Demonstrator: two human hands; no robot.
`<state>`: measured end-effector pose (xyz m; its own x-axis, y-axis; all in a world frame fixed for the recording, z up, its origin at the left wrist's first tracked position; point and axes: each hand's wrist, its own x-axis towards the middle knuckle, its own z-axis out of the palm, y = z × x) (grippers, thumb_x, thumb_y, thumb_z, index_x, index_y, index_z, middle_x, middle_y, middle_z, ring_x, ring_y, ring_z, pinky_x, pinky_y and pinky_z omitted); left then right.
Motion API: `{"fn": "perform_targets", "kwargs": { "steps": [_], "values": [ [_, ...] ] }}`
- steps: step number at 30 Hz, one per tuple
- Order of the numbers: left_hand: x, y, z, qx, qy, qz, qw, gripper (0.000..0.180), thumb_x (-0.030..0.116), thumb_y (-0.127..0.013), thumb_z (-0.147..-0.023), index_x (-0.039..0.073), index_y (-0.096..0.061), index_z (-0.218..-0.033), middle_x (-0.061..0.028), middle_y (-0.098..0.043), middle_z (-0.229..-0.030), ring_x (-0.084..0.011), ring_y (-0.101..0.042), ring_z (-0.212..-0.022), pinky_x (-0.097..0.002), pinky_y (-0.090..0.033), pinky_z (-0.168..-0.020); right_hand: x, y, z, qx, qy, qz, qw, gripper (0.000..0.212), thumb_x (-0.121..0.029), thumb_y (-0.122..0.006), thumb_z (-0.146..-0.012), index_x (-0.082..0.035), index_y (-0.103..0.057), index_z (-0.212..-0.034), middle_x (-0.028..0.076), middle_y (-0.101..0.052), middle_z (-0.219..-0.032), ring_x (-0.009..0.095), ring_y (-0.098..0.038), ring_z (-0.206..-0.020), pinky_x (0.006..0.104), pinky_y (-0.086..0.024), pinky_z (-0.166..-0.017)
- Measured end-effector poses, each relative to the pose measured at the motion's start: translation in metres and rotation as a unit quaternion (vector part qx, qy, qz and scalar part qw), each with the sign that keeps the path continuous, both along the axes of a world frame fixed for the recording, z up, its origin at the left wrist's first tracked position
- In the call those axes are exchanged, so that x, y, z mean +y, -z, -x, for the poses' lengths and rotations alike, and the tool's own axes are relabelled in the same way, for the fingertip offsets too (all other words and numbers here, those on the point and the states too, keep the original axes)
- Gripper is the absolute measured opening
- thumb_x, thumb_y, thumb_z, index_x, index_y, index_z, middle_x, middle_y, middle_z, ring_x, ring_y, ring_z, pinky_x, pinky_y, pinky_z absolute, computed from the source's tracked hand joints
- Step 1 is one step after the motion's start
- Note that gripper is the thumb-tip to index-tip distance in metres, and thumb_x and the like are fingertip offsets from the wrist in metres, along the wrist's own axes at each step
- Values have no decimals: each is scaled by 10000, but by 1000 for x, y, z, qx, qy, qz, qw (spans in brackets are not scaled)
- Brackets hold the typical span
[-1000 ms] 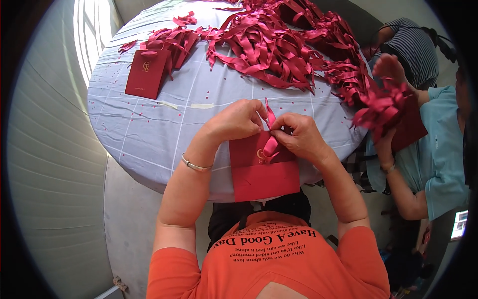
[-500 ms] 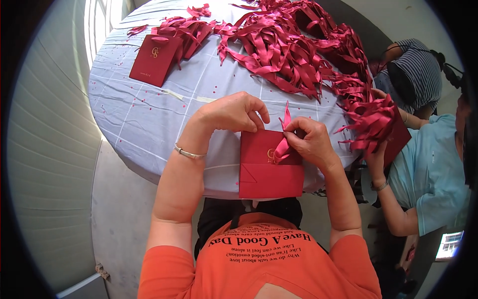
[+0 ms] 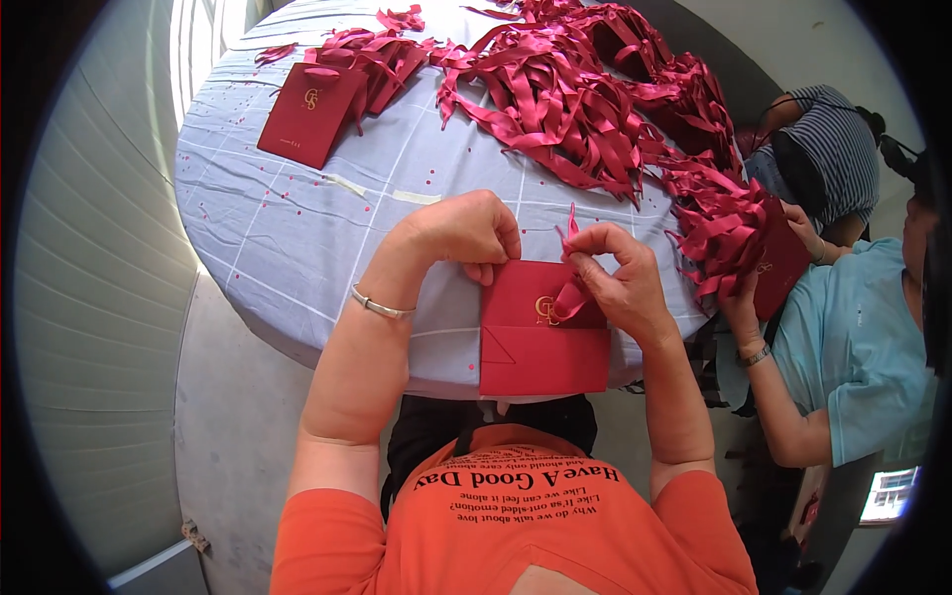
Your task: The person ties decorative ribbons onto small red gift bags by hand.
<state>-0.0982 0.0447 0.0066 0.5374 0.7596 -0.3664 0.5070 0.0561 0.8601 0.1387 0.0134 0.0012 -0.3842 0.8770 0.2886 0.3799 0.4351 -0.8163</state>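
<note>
A flat red paper gift bag with a gold emblem lies at the table's near edge, its folded base toward me. At the bag's upper left corner, my left hand is closed, thumb and fingers pinching the top edge. My right hand pinches a dark pink satin ribbon by the upper right of the bag. One ribbon end sticks up above the fingertips, and the rest droops over the bag's front. My fingers hide where the ribbon meets the bag.
Finished-looking red bags with ribbons lie at the far left. A large heap of ribbons covers the far middle and right. Small red dots are scattered on the blue-grey tablecloth. At right, a co-worker's hands hold a red bag; another person sits beyond.
My left hand has curled its fingers down onto the bag's corner. My right hand has lifted and turned slightly with the ribbon. The co-worker's bag has turned its front into view.
</note>
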Motion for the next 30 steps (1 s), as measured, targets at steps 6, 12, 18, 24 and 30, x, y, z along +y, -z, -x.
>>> {"fn": "perform_targets", "kwargs": {
  "steps": [6, 12, 18, 24, 30],
  "values": [
    [1, 3, -1, -12, 6, -13, 1000, 167, 7, -591, -781, -19, -702, -903, -89, -691, -711, -152, -682, -616, -265, -541, -560, -2, 5, 14, -78, -68, -128, 986, 140, 32, -656, -834, -8, -700, -961, 77, -655, -817, 180, -609, -763, 284, -492, -686],
    [2, 7, -2, 4, 11, -34, 999, 155, 50, -628, -760, -5, -704, -883, -80, -682, -681, -142, -657, -597, -270, -512, -550, -7, 10, 19, -104, -66, -102, 987, 114, -23, -729, -788, -22, -701, -899, 74, -645, -792, 200, -592, -728, 313, -482, -676],
    [3, 10, -5, 9, 5, -42, 999, 159, 62, -627, -740, 9, -706, -867, -80, -673, -653, -141, -628, -575, -277, -494, -537, -6, 13, 21, -130, -60, -185, 972, 103, -33, -741, -752, -28, -680, -836, 86, -639, -754, 250, -591, -703, 338, -487, -661],
    [0, 10, -6, 42, 10, -82, 996, 130, 46, -627, -750, -14, -708, -833, -69, -658, -661, -128, -627, -588, -274, -489, -539, -13, 10, 31, -227, -57, -269, 934, 96, -46, -716, -722, -31, -641, -779, 104, -637, -742, 288, -609, -725, 384, -504, -669],
    [1, 8, -8, 30, 20, -97, 995, 129, 66, -648, -732, -9, -712, -815, -59, -655, -657, -110, -599, -596, -284, -475, -538, -28, 19, 46, -333, 13, -309, 891, 74, -58, -663, -722, -33, -598, -748, 118, -604, -738, 296, -597, -730, 394, -501, -678]
  ]
}}
